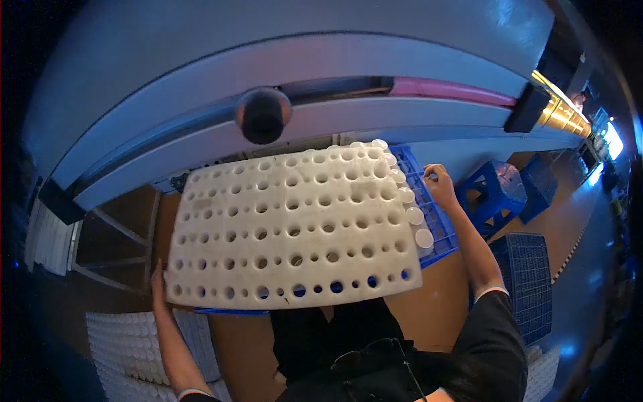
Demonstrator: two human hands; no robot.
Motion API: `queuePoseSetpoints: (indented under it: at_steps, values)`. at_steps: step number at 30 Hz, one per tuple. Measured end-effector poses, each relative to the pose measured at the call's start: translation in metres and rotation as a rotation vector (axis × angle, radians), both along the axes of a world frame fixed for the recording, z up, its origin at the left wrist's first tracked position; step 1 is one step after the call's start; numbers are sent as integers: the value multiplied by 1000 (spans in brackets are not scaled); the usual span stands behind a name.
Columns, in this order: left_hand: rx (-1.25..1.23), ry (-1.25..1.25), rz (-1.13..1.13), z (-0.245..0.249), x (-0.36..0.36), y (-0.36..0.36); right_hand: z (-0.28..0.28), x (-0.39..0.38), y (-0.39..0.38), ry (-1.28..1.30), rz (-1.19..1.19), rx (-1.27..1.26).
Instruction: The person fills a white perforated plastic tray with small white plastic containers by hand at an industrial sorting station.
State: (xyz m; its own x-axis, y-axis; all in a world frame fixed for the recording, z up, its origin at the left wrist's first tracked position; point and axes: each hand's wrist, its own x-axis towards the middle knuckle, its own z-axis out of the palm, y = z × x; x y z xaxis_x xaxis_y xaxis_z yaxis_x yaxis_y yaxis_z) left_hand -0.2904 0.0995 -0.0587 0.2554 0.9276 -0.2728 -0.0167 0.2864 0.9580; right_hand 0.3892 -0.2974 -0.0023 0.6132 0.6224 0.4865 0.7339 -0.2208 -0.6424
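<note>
A white foam board [278, 214] with rows of large and small round holes lies tilted in front of me. White round caps or cups [415, 216] stick out in a row along its right edge. Under it, a blue plastic crate [439, 231] shows at the right and as a strip below the board. My left hand [159, 281] is closed at the board's lower left edge, its fingers partly hidden. By the crate's upper right rim, my right hand [439, 185] has curled fingers and appears to grip that rim, apart from the board.
A pale machine [335, 74] with a dark round knob [262, 117] spans the far side. Blue stools [499, 191] and a dark blue crate [526, 288] stand at right. White stacked pieces [127, 345] sit at lower left, beside a metal frame [114, 221].
</note>
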Motion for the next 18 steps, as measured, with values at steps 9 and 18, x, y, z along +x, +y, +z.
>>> queuePoseSetpoints:
  at_steps: [9, 18]
  values:
    - [239, 405, -198, 50, 56, -55, 11, -55, 43, 498, 120, -22]
    - [345, 395, -276, 67, 76, -72, 3, -40, 60, 97, 8, -243]
